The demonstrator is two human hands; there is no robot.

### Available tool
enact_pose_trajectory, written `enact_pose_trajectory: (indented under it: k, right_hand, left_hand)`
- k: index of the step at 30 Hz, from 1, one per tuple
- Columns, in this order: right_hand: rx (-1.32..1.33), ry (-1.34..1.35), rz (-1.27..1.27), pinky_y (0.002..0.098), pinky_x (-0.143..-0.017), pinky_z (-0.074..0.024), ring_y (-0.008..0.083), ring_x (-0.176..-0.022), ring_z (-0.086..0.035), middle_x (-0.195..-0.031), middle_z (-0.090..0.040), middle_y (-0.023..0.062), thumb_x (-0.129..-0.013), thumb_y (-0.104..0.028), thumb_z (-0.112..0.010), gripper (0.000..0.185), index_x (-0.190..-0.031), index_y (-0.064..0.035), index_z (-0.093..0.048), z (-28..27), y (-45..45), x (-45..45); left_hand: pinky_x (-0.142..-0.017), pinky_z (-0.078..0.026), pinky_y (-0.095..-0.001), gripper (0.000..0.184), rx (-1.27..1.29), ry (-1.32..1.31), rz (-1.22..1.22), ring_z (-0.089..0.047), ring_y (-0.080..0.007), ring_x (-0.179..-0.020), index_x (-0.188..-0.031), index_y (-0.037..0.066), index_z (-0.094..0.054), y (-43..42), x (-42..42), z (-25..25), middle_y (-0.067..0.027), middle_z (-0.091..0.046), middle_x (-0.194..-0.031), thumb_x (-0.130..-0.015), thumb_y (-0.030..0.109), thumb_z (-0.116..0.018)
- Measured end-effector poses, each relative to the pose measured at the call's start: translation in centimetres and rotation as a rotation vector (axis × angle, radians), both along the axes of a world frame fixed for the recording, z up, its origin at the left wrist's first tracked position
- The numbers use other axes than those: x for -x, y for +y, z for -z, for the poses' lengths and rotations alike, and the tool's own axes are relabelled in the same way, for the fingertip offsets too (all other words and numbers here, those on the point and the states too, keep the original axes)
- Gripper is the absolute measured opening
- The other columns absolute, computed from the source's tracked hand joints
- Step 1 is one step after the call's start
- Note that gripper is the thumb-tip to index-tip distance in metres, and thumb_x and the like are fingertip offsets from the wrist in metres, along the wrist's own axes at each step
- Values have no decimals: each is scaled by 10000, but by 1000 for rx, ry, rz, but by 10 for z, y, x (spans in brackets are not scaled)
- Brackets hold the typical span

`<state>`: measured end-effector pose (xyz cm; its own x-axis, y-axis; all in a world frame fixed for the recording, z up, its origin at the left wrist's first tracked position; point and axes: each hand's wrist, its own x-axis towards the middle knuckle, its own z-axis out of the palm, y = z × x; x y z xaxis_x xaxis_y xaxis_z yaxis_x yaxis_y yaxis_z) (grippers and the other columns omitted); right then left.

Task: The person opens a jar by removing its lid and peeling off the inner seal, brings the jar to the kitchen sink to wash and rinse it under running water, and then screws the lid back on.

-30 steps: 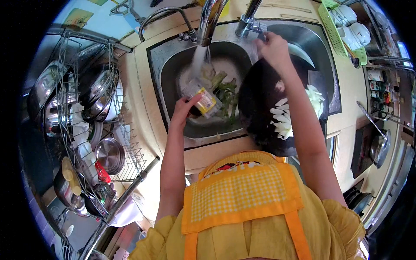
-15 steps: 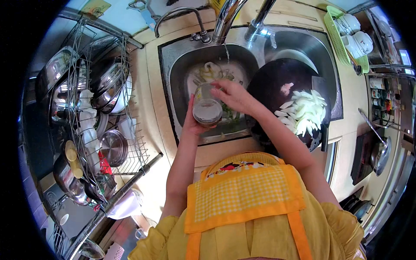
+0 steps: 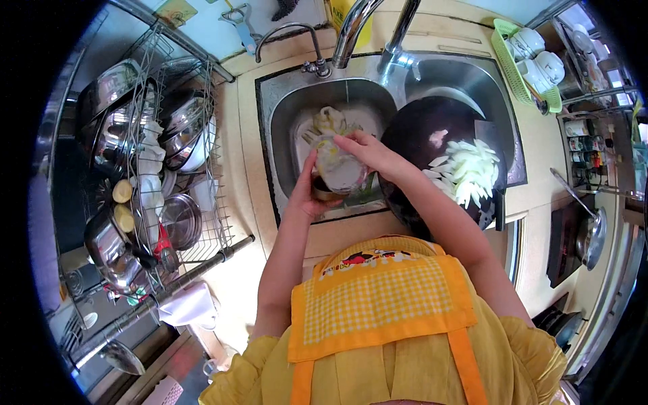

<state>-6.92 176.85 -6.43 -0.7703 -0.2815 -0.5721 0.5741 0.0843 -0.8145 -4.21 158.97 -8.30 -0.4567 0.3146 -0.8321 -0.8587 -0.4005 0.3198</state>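
Observation:
A clear, see-through jar (image 3: 342, 174) is held tilted over the left sink basin (image 3: 283, 108). My left hand (image 3: 310, 194) is wrapped round its lower left side. The fingers of my right hand (image 3: 370, 152) grip its upper right edge. Behind the jar, pale vegetable scraps (image 3: 329, 120) lie in the basin, with green bits lower down. A thin stream of water falls from the large faucet (image 3: 351, 34) into the basin. Glare and the hands hide what, if anything, is inside the jar.
A dark round cutting board (image 3: 422, 128) covers part of the right basin. On it are pale vegetable slices (image 3: 469, 169), a small pinkish piece (image 3: 438, 139) and a cleaver (image 3: 484, 131). A wire rack (image 3: 209, 223) with pots stands left; a green basket (image 3: 509, 64) holds white cups.
The jar has turned and shifted slightly to the right in both hands, so its round end now faces differently. The head view has moved a little.

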Motion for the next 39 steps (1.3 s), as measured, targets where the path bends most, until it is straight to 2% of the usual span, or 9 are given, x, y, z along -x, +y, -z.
enact_pose_trajectory:
  k: [6, 15, 21, 24, 30, 33, 36, 38, 39]
  right_hand:
    - [171, 50, -107, 334, -704, -545, 214, -993, -582, -1097, -568, 121, -732, -400, -752, 733, -1248, 10, -431, -25, 6, -26]
    - [-123, 669, -122, 296, -904, -439, 228, -1023, -590, -1110, -592, 177, -662, -317, -807, 840, -1284, 57, -385, -148, 12, -57]
    - [121, 739, 211, 343, -905, -446, 222, -1024, -571, -1176, -559, 163, -738, -318, -750, 766, -1318, 4, -365, -80, -24, -64]
    - [743, -623, 532, 439, -857, -473, 249, -964, -589, -1139, -575, 119, -828, -390, -633, 577, -1252, -39, -458, -5, -33, -67]
    - [898, -152, 250, 462, -898, -456, 313, -1012, -579, -1202, -546, 138, -847, -441, -564, 579, -1243, -32, -460, -104, -18, -93]
    - [640, 643, 327, 373, -790, -525, 213, -987, -588, -1140, -551, 126, -878, -285, -577, 471, -1270, -90, -404, -156, -19, -114]
    - [625, 576, 394, 381, -802, -518, 223, -1005, -579, -1155, -536, 121, -854, -218, -607, 498, -1287, -109, -385, -66, -34, -102]
    - [975, -767, 544, 479, -894, -451, 276, -1085, -544, -1188, -555, 121, -894, -391, -513, 470, -1255, -95, -465, -20, -32, -82]
    - [899, -471, 433, 476, -876, -462, 291, -1064, -559, -1159, -568, 138, -899, -410, -492, 482, -1257, -87, -463, -7, -35, -101]
  left_hand:
    - [-832, -493, -310, 582, 185, 564, 437, -594, -171, -974, -1228, 74, -533, -20, 9, 7, -69, -583, -1142, -840, 502, -607]
    - [-758, -465, -216, 453, -52, 796, 140, -571, -124, -935, -1296, 84, -413, -51, -9, -43, -37, -544, -1120, -876, 99, -580]
    - [-804, -523, -373, 533, -230, 914, -4, -587, -281, -1012, -1297, 33, -382, -55, 3, -72, -142, -511, -1176, -841, 110, -647]
    - [-828, -510, -439, 598, 1444, 1074, 948, -558, -352, -1043, -1240, 35, -413, -50, 26, 7, -189, -441, -1220, -755, 175, -731]
    - [-854, -484, -421, 659, 1590, 1339, 694, -535, -370, -1033, -1183, 66, -430, -37, 0, -83, -190, -440, -1214, -668, 264, -790]
    - [-868, -472, -385, 649, 1236, 1438, 365, -533, -356, -1044, -1190, 90, -438, -49, 16, -120, -181, -501, -1141, -672, 267, -786]
    - [-875, -458, -375, 622, 780, 1238, 342, -528, -353, -1068, -1175, 114, -471, -60, 38, -91, -163, -539, -1101, -667, 297, -781]
    - [-889, -443, -384, 681, 1465, 1095, 886, -534, -359, -1070, -1202, 111, -493, -63, 27, -62, -165, -531, -1135, -649, 402, -764]
    - [-898, -440, -411, 738, 1586, 1046, 929, -542, -356, -1063, -1234, 104, -486, -60, 13, -64, -171, -525, -1150, -642, 457, -752]
